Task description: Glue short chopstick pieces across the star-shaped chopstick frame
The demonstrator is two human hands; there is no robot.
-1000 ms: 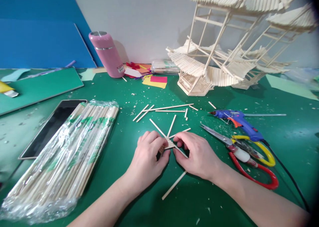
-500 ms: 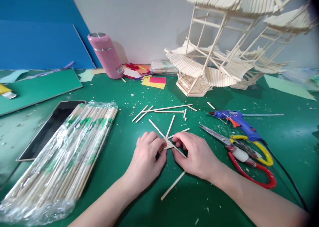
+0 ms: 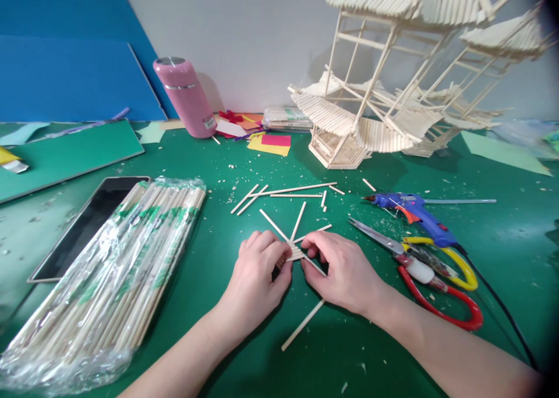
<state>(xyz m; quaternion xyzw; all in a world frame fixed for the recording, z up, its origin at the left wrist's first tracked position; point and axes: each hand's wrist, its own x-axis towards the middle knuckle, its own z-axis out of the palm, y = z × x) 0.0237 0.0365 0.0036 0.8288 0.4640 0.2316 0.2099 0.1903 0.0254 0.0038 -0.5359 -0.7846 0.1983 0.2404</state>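
Note:
Between my hands is a small frame of wooden sticks [image 3: 296, 252], with thin spokes fanning outward and short sticks laid side by side across one section. My left hand [image 3: 261, 270] pinches the left side of this frame, its fingertips curled and partly hidden. On the other side my right hand [image 3: 343, 270] has thumb and fingers closed around a spoke pointing down to the right. A loose wooden stick [image 3: 303, 325] lies just below my right hand. Several cut sticks [image 3: 297, 189] are scattered beyond the frame.
To the right lie a blue glue gun [image 3: 413, 206], scissors [image 3: 386, 241] with red handles and a yellow-handled tool [image 3: 465, 270]. A bag of sticks [image 3: 117, 270] overlaps a phone [image 3: 82, 235] on the left. Behind stand a pink flask [image 3: 187, 98] and stick pavilion models [image 3: 362, 118].

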